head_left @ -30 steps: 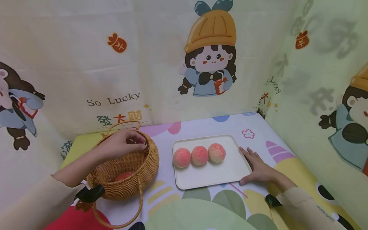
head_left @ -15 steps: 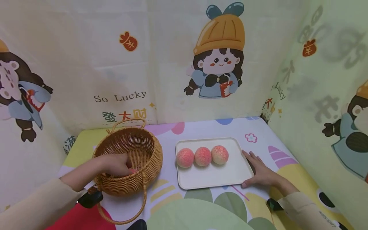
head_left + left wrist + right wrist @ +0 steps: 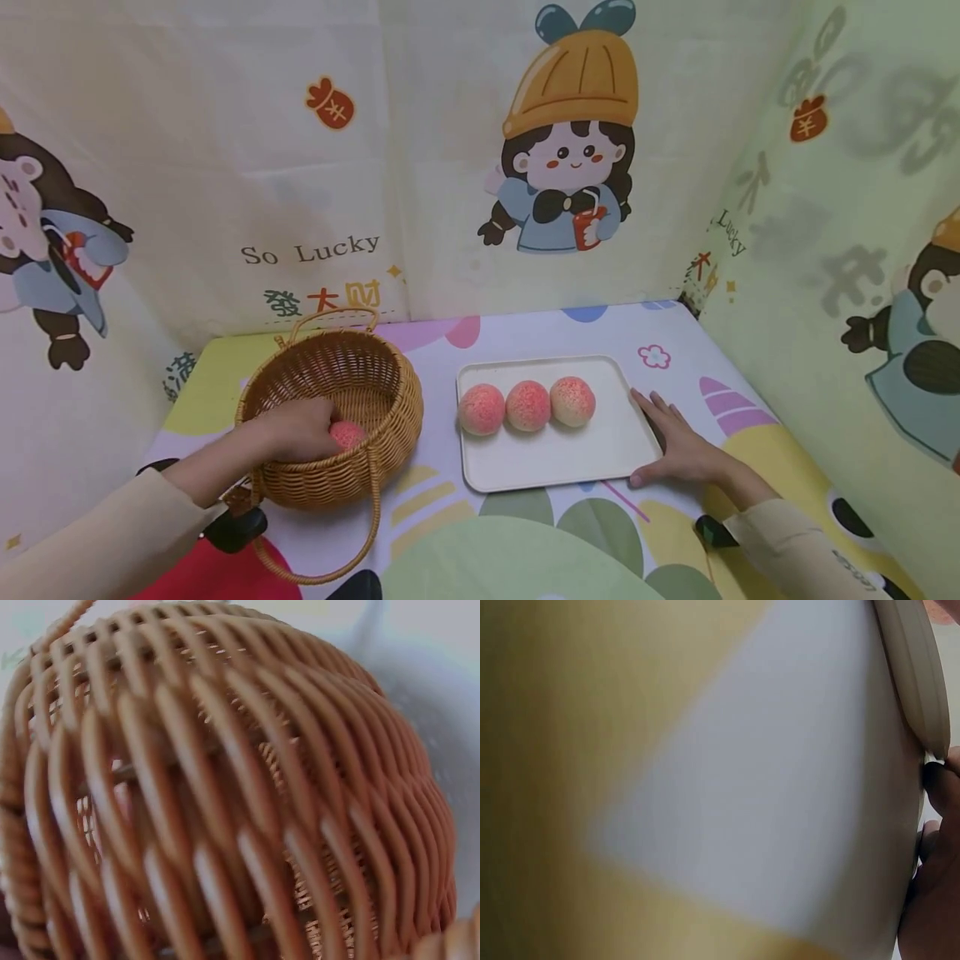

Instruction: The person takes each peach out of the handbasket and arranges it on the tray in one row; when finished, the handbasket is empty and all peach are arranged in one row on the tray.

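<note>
In the head view my left hand (image 3: 298, 429) is down inside a round wicker basket (image 3: 405, 417), its fingers curled on a pink peach (image 3: 347, 434); the fingertips are hidden. The left wrist view is filled by the basket's woven wall (image 3: 225, 780). To the right lies a white rectangular tray (image 3: 547, 462) bearing a row of three peaches: left (image 3: 482, 409), middle (image 3: 528, 406) and right (image 3: 572, 402). My right hand (image 3: 678, 446) rests against the tray's right edge, fingers and thumb spread along it.
The basket's handle loop (image 3: 371, 533) hangs over its near side onto the patterned tablecloth (image 3: 540, 533). Behind the table stands a printed cloth backdrop (image 3: 435, 167), and another cloth wall (image 3: 795, 250) rises at the right.
My left hand has moved from above the basket's opening down into it and onto the peach, which now shows beside the fingers. The right hand stays at the tray's edge.
</note>
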A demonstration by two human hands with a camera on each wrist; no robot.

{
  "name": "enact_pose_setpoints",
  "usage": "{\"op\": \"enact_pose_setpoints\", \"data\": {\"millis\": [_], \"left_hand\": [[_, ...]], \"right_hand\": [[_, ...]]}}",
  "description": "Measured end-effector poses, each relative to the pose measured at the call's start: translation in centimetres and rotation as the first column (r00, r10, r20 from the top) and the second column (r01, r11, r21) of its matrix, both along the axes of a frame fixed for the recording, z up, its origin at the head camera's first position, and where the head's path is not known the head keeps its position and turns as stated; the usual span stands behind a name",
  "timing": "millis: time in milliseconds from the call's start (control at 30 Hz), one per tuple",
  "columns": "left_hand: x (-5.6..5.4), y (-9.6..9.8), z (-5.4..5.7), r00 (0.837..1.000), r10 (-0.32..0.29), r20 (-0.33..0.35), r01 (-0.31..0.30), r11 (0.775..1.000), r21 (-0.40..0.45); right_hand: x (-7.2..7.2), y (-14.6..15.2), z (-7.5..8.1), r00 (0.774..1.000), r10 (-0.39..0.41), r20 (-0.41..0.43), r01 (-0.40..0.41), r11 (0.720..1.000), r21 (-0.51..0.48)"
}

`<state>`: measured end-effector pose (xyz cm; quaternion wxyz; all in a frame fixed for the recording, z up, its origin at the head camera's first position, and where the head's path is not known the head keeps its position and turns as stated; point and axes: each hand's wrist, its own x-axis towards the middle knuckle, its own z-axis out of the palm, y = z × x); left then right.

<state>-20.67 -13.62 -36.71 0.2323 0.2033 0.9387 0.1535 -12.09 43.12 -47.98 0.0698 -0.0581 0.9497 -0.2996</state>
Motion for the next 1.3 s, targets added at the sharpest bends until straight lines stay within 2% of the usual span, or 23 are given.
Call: {"op": "enact_pose_setpoints", "data": {"millis": [100,167,233,333,467,700,800,900,933,1033,1100,1167,1200,1300], "left_hand": [[-0.3,-0.2,0.0,0.998,0.059,-0.036,-0.053,0.986,0.156],[-0.5,-0.3,0.0,0.996,0.091,-0.007,-0.085,0.954,0.289],[-0.6,-0.3,0.1,0.991,0.116,0.068,-0.134,0.900,0.414],[-0.7,-0.1,0.5,0.978,0.142,0.150,-0.201,0.816,0.541],[-0.7,0.5,1.2,0.966,0.180,0.185,-0.258,0.729,0.634],[-1.0,2.4,2.4,0.929,0.202,0.311,-0.370,0.538,0.757],[-1.1,3.5,2.7,0.922,0.208,0.325,-0.386,0.473,0.792],[-1.4,4.9,3.0,0.924,0.226,0.310,-0.380,0.433,0.817],[-1.5,5.5,3.1,0.925,0.230,0.303,-0.375,0.426,0.823],[-1.8,7.7,3.5,0.927,0.230,0.298,-0.367,0.379,0.849],[-1.8,9.4,3.7,0.928,0.220,0.302,-0.362,0.338,0.869],[-1.6,11.1,3.9,0.931,0.208,0.299,-0.353,0.315,0.881],[-1.4,11.9,4.0,0.933,0.209,0.294,-0.348,0.314,0.883],[-0.9,14.5,3.8,0.941,0.185,0.285,-0.333,0.334,0.882]], "right_hand": [[-0.1,0.0,0.1,1.000,0.003,-0.005,-0.003,1.000,-0.004],[0.0,-0.1,0.1,1.000,0.005,-0.002,-0.005,1.000,-0.007],[0.0,-0.1,0.1,1.000,0.005,0.002,-0.005,1.000,-0.007],[0.0,0.0,0.1,1.000,0.003,0.007,-0.003,1.000,0.000],[0.0,0.0,0.0,1.000,0.004,0.003,-0.004,1.000,0.005],[0.1,0.0,0.1,1.000,0.001,-0.003,-0.001,1.000,0.007],[0.2,-0.2,0.2,1.000,-0.001,0.001,0.001,1.000,0.007],[0.1,-0.2,0.2,1.000,-0.001,0.002,0.001,1.000,0.008],[0.2,-0.2,0.2,1.000,-0.002,0.001,0.002,1.000,0.010],[0.2,0.0,0.0,1.000,-0.006,-0.002,0.006,1.000,0.014],[0.2,0.1,-0.1,1.000,-0.006,-0.004,0.006,1.000,0.017],[0.2,0.2,-0.1,1.000,-0.003,-0.006,0.003,1.000,0.019],[0.1,0.1,-0.1,1.000,0.000,-0.007,0.001,1.000,0.020],[0.1,0.0,0.0,1.000,0.004,-0.010,-0.004,1.000,0.015]]}}
